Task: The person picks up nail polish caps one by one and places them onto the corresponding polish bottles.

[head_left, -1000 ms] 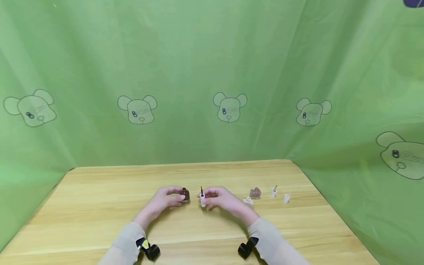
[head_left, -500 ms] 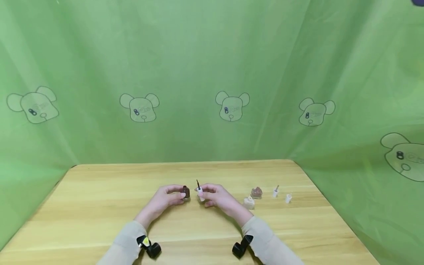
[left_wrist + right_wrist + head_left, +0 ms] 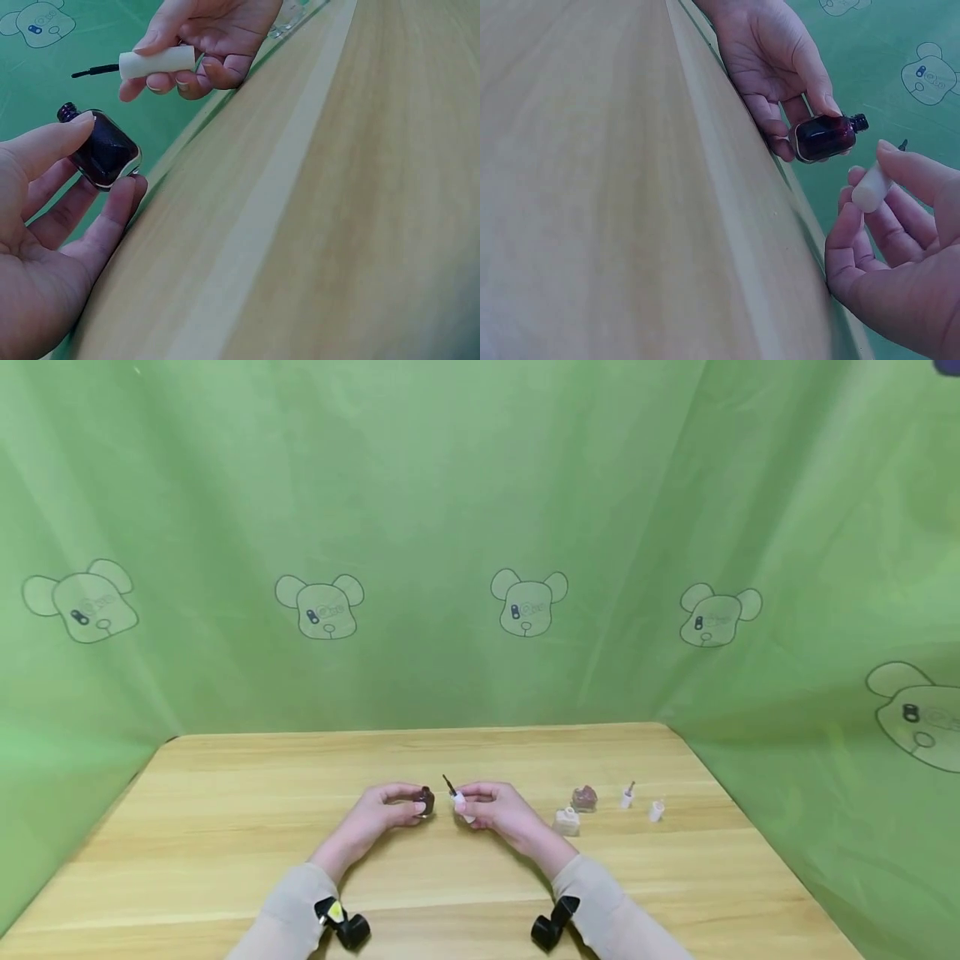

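One bottle point(image 3: 109, 154) is pinched below its neck point(image 3: 68, 112) in my left hand point(image 3: 377, 810), maybe so nothing blocks it, and my right hand point(image 3: 497, 808) pinches the brush cap point(image 3: 157, 63).

A green bear-print curtain point(image 3: 420, 485) is hanging behind a table point(image 3: 240, 810).
A pale bottle point(image 3: 567, 822), a pinkish bottle point(image 3: 584, 800) and two white caps point(image 3: 656, 812) are standing at right.

The brush point(image 3: 102, 70), upright a second ago, leans toward the surface's point(image 3: 225, 827) left edge — white cap point(image 3: 157, 63) tipped in the right hand point(image 3: 493, 810); the pale bottle point(image 3: 567, 823), then partly hidden by the forearm point(image 3: 551, 850), shows whole.
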{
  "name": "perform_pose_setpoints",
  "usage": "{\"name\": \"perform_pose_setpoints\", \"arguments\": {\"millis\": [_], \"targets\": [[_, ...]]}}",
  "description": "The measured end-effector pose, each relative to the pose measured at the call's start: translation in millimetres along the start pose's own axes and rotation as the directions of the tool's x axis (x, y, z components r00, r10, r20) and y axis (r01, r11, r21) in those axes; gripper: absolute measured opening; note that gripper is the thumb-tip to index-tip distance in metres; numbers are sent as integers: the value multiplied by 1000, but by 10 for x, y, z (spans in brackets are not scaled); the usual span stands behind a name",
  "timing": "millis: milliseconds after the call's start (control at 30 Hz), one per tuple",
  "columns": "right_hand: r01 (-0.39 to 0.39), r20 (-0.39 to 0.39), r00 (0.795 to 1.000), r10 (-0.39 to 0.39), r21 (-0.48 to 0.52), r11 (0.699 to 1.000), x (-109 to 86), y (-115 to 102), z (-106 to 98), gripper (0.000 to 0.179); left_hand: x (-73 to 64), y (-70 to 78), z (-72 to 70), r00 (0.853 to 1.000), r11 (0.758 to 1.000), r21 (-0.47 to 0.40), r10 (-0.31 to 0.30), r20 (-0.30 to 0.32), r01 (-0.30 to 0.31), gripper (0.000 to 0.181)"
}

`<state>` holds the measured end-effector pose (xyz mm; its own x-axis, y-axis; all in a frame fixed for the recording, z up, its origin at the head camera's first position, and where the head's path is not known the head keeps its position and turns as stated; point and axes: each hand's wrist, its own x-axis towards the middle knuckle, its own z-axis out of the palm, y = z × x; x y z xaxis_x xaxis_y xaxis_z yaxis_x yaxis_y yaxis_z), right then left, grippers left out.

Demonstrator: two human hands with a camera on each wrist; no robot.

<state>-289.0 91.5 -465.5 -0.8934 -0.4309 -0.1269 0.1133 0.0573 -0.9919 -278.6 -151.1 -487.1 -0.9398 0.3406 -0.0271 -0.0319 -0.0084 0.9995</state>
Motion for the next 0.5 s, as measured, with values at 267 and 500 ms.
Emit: {"name": "perform_pose_setpoints", "arguments": {"millis": [267, 500], "targets": [[10, 14, 1000, -10, 43, 999, -18, -7, -17, 23, 2, -10, 19, 1000, 1000, -7, -12, -8, 12, 48], [20, 4, 1000, -20, 44, 999, -30, -19, -10, 24, 10, -22, 17, 1000, 1000, 11, 6, -1, -6, 48]]}}
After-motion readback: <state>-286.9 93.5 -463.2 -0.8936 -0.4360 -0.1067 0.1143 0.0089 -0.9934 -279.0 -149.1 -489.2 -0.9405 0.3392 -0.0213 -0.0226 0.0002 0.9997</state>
